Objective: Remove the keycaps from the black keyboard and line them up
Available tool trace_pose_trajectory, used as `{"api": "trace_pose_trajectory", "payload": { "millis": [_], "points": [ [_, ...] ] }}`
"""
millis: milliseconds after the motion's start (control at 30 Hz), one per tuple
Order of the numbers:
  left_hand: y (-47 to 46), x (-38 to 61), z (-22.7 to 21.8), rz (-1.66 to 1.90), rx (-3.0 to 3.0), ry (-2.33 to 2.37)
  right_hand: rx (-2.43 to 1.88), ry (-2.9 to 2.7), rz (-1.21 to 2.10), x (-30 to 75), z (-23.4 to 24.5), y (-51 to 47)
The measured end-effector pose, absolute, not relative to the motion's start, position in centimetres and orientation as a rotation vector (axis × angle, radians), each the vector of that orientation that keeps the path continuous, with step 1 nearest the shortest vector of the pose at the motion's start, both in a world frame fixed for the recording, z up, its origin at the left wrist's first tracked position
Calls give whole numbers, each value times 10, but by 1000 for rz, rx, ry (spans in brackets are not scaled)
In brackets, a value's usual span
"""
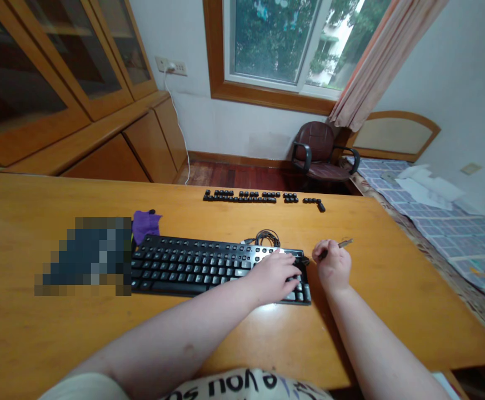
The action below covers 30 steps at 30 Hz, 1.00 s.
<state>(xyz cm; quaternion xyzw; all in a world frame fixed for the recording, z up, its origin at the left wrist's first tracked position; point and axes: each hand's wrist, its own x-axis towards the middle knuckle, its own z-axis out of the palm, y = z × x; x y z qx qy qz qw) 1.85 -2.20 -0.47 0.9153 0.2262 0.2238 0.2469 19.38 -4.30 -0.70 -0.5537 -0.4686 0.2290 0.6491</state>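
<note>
A black keyboard [175,272] lies across the wooden table, its upper rows bare of keycaps. My left hand [273,275] rests over its right end, fingers spread and flat on the number pad. Just right of the keyboard, my right hand [331,264] is closed around a slim brush-like tool [345,243]. Its pale handle end sticks out to the upper right, and a dark tip shows at the keyboard's top right corner. Loose black keycaps [242,197] stand in grouped rows along the table's far edge.
A coiled black cable [267,238] lies behind the keyboard. A purple cloth [146,225] and a pixelated dark item [96,255] are at its left. Beyond the table [100,333] stand a brown armchair [319,150], a bed [429,205] and cabinets [134,144].
</note>
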Motion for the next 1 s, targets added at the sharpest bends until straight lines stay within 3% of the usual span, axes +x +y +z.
{"api": "trace_pose_trajectory", "payload": {
  "millis": [467,1000],
  "points": [
    [-20,19,5,804,2120,844,-1048,-1211,938,185,-8,-47],
    [-18,18,1,915,2113,920,-1149,-1406,780,190,-9,-43]
  ]
}}
